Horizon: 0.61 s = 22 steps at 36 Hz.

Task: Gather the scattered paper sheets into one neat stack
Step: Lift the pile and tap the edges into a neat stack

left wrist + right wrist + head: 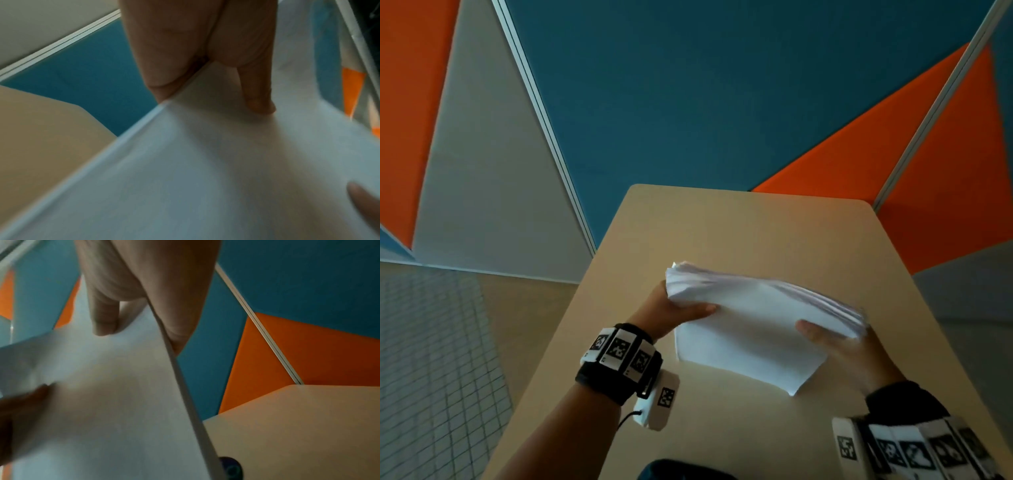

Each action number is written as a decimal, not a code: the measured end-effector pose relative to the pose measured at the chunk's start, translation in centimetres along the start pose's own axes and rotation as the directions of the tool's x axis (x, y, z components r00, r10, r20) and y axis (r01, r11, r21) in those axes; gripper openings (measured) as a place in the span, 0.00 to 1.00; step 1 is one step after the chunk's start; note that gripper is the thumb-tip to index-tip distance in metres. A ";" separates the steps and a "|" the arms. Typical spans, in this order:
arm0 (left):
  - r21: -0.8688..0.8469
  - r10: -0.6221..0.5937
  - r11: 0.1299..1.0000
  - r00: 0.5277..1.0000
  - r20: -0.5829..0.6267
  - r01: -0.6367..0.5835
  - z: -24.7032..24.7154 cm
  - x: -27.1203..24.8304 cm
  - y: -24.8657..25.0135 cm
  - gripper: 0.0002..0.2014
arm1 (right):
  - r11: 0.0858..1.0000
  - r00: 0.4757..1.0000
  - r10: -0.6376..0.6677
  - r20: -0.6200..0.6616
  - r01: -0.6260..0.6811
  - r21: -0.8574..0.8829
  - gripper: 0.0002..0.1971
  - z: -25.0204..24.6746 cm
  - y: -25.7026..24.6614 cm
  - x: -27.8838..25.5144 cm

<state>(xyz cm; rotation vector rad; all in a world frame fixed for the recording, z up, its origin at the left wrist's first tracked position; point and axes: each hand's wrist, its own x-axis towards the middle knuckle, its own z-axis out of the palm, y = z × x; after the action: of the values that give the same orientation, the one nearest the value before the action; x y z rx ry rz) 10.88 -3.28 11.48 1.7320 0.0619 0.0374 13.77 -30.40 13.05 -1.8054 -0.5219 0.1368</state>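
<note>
A thick stack of white paper sheets [750,329] is held tilted above the beige table [722,222], its top edges fanned and uneven. My left hand [678,313] grips the stack's left end, thumb on the near face. My right hand [835,346] grips the right end, thumb on the near face too. In the left wrist view the stack [185,170] fills the frame, with my left hand [205,73] pinching its edge. In the right wrist view my right hand [139,313] pinches the stack [98,402] the same way.
The table sits in a corner of blue, orange and grey wall panels [688,85]. A dark round object [681,471] lies at the table's near edge and shows again, as the dark round object [231,468], in the right wrist view. Tiled floor [431,359] lies to the left.
</note>
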 end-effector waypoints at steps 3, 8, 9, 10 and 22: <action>-0.113 -0.009 0.994 1.000 0.002 0.010 0.1 0.2 1.1 0.19 | 0.998 0.998 -0.059 -0.033 0.059 0.021 0.18 -0.2 -0.6 0.4; -0.110 -0.035 0.993 0.999 0.035 0.039 -0.3 0.4 0.4 0.19 | 0.993 0.997 0.074 0.036 -0.076 0.085 0.19 -0.6 -0.3 0.1; -0.064 -0.065 0.996 0.996 0.066 0.069 -0.2 0.4 0.0 0.23 | 0.984 0.985 0.152 0.082 -0.159 0.077 0.19 -0.4 0.3 0.0; -0.009 -0.106 0.994 0.989 0.102 0.108 0.0 0.3 -0.5 0.27 | 0.970 0.968 0.226 0.108 -0.234 0.064 0.17 -0.1 1.0 -0.1; 0.090 -0.251 0.966 0.960 0.127 0.241 0.5 -0.4 -2.8 0.31 | 0.906 0.898 0.420 0.128 -0.423 -0.010 0.19 0.5 2.9 -1.1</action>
<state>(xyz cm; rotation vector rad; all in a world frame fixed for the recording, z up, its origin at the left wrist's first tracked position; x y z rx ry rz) 10.42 -3.39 8.69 1.7847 0.1786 -0.2706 13.44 -31.01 9.95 -1.8782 -0.2068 0.5573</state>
